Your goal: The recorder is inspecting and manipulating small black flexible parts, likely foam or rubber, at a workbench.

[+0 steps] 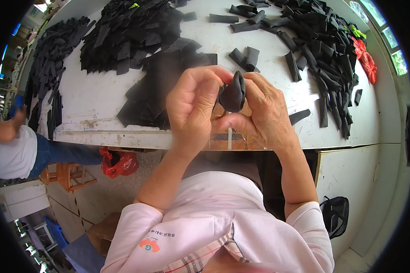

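Both hands meet close in front of me, above the near edge of a white table. My left hand and my right hand pinch one small black fabric piece between fingers and thumbs; it stands folded and upright between them. Directly behind my left hand lies a flat stack of black fabric pieces. Two short folded black pieces lie just beyond the held one.
Heaps of black fabric strips cover the table's far left, left edge and right side. Red fabric lies at the far right. A red plastic bag hangs under the table. Another person sits at left by a wooden stool.
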`<state>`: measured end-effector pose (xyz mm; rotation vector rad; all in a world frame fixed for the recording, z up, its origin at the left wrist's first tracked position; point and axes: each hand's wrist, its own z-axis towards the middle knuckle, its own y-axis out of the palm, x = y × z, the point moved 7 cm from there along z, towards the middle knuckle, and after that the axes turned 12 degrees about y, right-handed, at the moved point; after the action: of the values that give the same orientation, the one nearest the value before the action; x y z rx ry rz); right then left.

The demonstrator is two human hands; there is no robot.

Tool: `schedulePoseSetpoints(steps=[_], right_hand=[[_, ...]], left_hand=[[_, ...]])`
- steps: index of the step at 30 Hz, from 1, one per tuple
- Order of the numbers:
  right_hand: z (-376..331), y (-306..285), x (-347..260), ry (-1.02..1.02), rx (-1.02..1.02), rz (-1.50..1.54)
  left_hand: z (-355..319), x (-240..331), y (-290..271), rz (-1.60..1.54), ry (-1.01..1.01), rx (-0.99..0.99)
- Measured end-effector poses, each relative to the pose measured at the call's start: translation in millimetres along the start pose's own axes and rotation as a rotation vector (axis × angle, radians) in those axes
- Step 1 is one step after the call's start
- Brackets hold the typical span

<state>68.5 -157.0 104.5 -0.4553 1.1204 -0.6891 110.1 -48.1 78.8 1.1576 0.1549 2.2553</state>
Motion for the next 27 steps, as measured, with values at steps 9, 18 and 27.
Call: schedulePoseSetpoints(steps=[9,18,27], right_hand=[[-2,11,24,0.169,-0.1,-0.107],[-13,28,50,0.208,-0.171,0.028],[-36,45,69,0.24,-0.145,0.243]], left_hand=[[2,-8,2,-0.077,-0.096,0.009],[-11,-28,-3,-0.213,-0.286,0.056],[8,-33,30,0.531,-0.344,-0.511]])
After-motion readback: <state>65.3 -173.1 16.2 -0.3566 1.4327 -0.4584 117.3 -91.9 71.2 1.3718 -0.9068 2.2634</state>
